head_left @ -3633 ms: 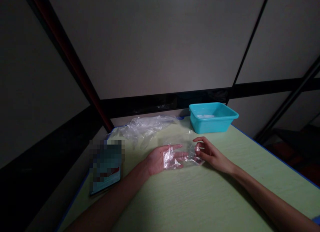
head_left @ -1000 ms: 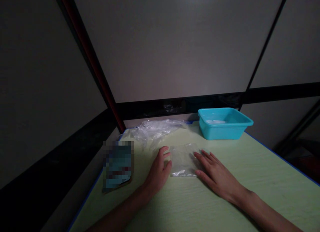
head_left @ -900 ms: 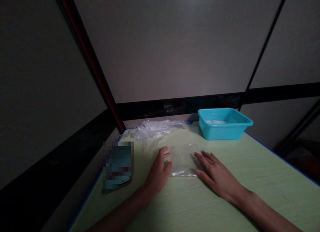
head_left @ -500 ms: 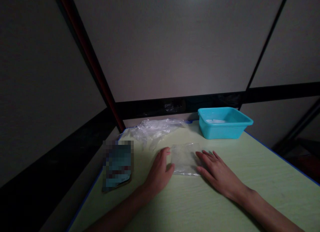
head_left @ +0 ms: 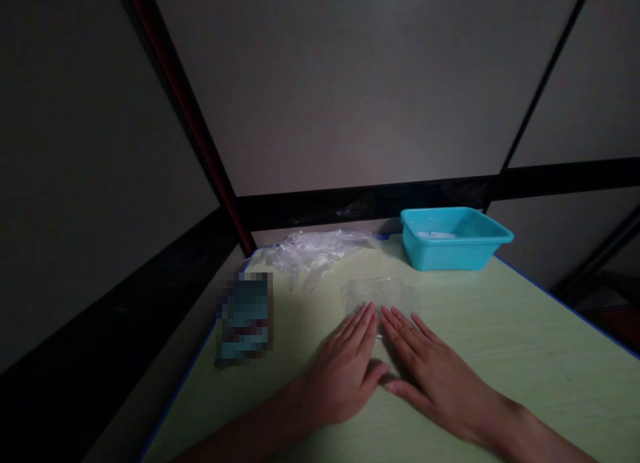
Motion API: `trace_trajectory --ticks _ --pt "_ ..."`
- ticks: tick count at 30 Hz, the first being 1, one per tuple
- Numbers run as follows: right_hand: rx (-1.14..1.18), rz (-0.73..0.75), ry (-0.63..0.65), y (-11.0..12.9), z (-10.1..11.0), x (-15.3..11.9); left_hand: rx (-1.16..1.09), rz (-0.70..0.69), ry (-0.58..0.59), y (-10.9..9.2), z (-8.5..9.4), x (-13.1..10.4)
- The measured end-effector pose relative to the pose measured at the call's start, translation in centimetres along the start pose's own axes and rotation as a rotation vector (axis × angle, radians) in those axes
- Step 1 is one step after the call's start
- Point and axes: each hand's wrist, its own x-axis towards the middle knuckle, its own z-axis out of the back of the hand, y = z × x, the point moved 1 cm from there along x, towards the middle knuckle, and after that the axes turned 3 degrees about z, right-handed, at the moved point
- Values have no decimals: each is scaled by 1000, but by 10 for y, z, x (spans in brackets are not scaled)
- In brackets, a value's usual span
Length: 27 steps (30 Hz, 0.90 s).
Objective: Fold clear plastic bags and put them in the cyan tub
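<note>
A clear plastic bag (head_left: 383,291) lies flat on the pale green table (head_left: 500,343). My left hand (head_left: 347,366) rests palm down, its outstretched fingers over the bag's near left part. Beside it, my right hand (head_left: 425,363) is also flat, with straight fingers on the near right part of the bag. The two thumbs point toward each other and nearly meet in front of the bag. Neither hand grips anything. The bag's near edge is mostly hidden under the fingers.
At the back right stands a turquoise plastic basin (head_left: 450,253) with something white inside. Crumpled clear plastic (head_left: 320,246) is heaped along the back edge. A pixelated, phone-like flat object (head_left: 245,323) lies on the left. Panelled walls (head_left: 350,96) rise behind the table.
My left hand has moved right from beside the bag onto it. My right hand has shifted inward and nearer to me, bringing both hands close together, flat on the bag.
</note>
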Motion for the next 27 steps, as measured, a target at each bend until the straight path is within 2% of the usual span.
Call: trace_trajectory --ticks 5,19,27 --pt "-29 -12 24 -3 -9 -9 96 7 59 1 -1 -2" --pt "-106 -87 -27 -9 -8 -37 176 -16 51 4 -4 -2" --pt "-101 -119 -26 -8 -8 -40 172 -10 57 4 -4 -3"
